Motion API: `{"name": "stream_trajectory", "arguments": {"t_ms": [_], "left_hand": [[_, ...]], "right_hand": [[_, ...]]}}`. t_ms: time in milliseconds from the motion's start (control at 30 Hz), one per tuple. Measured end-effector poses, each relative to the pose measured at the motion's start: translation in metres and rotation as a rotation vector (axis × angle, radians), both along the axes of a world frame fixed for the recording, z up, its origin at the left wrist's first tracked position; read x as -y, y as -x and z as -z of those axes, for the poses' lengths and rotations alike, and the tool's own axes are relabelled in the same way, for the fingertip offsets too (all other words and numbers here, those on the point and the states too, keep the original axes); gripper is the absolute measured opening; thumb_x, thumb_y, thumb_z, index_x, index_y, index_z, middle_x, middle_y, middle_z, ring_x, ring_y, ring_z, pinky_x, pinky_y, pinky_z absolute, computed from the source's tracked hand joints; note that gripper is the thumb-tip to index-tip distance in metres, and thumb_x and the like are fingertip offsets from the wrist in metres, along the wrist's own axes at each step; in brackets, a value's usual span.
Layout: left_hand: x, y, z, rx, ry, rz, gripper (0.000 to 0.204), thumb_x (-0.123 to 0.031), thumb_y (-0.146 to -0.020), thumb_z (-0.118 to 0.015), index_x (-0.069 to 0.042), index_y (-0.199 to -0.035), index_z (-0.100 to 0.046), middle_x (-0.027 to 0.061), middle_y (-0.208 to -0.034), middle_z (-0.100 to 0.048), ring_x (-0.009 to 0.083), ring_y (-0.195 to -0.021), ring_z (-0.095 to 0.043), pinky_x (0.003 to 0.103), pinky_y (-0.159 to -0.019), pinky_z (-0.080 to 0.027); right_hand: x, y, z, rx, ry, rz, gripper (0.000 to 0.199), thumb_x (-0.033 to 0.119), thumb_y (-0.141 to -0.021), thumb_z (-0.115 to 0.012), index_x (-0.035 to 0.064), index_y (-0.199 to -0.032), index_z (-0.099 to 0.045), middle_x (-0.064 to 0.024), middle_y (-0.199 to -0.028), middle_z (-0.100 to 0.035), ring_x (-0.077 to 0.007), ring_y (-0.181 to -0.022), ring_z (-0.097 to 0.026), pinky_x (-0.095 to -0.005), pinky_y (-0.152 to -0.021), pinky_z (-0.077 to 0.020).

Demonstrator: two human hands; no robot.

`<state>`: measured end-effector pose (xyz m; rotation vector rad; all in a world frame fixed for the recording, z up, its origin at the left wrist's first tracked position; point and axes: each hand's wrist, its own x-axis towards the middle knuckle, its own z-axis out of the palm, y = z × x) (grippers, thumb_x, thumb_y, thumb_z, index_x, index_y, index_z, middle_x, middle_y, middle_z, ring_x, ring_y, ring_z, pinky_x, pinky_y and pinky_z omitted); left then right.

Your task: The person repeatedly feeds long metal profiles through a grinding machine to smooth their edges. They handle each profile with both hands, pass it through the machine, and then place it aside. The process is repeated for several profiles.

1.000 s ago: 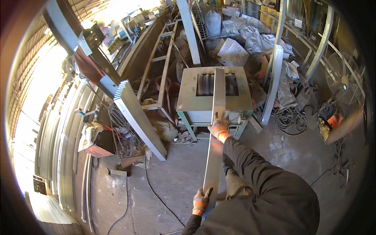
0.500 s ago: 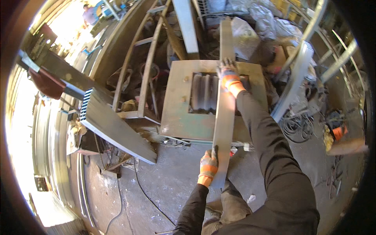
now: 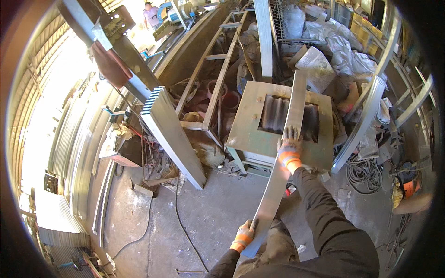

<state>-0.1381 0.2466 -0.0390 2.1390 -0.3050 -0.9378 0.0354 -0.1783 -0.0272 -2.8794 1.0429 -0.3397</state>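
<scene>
Metal bar (image 3: 272, 199) drawn back toward body since half a second ago, so the opening (image 3: 276, 113) in the table (image 3: 246, 123) likely sits under its far stretch. Bar slants 7-to-1 across. Right hand (image 3: 289, 146) flat on top, fingers spread; left hand (image 3: 244, 235), at its 7 o'clock, grips near end.

Left of the ladder-like frame (image 3: 216, 57), a maroon cloth (image 3: 110, 65); just right of the frame, a reddish bucket (image 3: 230, 100); farther right of it, heaped whitish sacks (image 3: 343, 51) and a coiled dark cable (image 3: 364, 173); in front of it, a black cord (image 3: 183, 228) across the floor (image 3: 218, 194).
</scene>
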Motion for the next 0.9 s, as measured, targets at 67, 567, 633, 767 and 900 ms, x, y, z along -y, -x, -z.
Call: {"name": "stream_trajectory", "arguments": {"t_ms": [67,567,633,767,900], "left_hand": [[-0.061,0.041,0.001,0.008,-0.044,-0.019,0.050,-0.048,-0.118,-0.059,-0.004,-0.137,-0.074,0.0317,-0.121,-0.080,0.0520,-0.121,-0.074,0.056,-0.101,-0.058],[-0.378,0.240,-0.043,0.279,-0.236,-0.026,0.053,-0.058,-0.113,-0.065,-0.006,-0.107,-0.072,0.0267,-0.097,-0.079,0.0532,-0.096,-0.075,0.061,-0.084,-0.057],[-0.392,0.242,-0.063,0.507,-0.361,0.017,0.048,-0.054,-0.107,-0.075,-0.009,-0.093,-0.066,0.0209,-0.083,-0.074,0.0469,-0.081,-0.075,0.059,-0.076,-0.058],[-0.393,0.231,-0.125,0.910,-0.315,0.056,0.050,-0.055,-0.095,-0.088,-0.011,-0.093,-0.063,0.0114,-0.081,-0.068,0.0396,-0.079,-0.069,0.054,-0.071,-0.053],[-0.368,0.196,-0.175,0.947,-0.175,0.197,0.060,-0.055,-0.088,-0.093,-0.006,-0.116,-0.072,0.0163,-0.098,-0.072,0.0435,-0.094,-0.069,0.057,-0.083,-0.054]], "right_hand": [[-0.061,0.034,0.003,0.012,0.023,-0.008,0.076,0.049,-0.110,-0.054,0.0081,-0.174,-0.048,-0.0178,-0.188,-0.034,-0.0400,-0.175,-0.026,-0.0713,-0.136,-0.0209],[-0.357,0.252,-0.021,-0.060,-0.443,-0.079,0.106,0.059,-0.101,-0.072,0.0081,-0.182,-0.027,-0.0190,-0.192,-0.016,-0.0438,-0.177,-0.016,-0.0778,-0.134,-0.0187],[-0.373,0.265,-0.022,-0.011,-0.666,0.071,0.136,0.072,-0.089,-0.084,0.0037,-0.184,-0.013,-0.0216,-0.192,-0.014,-0.0429,-0.177,-0.014,-0.0644,-0.139,-0.0214],[-0.384,0.258,-0.029,0.665,-1.133,0.374,0.123,0.039,-0.078,-0.105,0.0013,-0.172,-0.035,-0.0224,-0.158,-0.060,-0.0376,-0.141,-0.061,-0.0448,-0.119,-0.0521],[-0.342,0.233,-0.058,1.217,-1.392,0.221,0.067,0.013,-0.084,-0.096,0.0035,-0.143,-0.066,-0.0100,-0.123,-0.077,-0.0240,-0.109,-0.073,-0.0405,-0.091,-0.0615]]}}
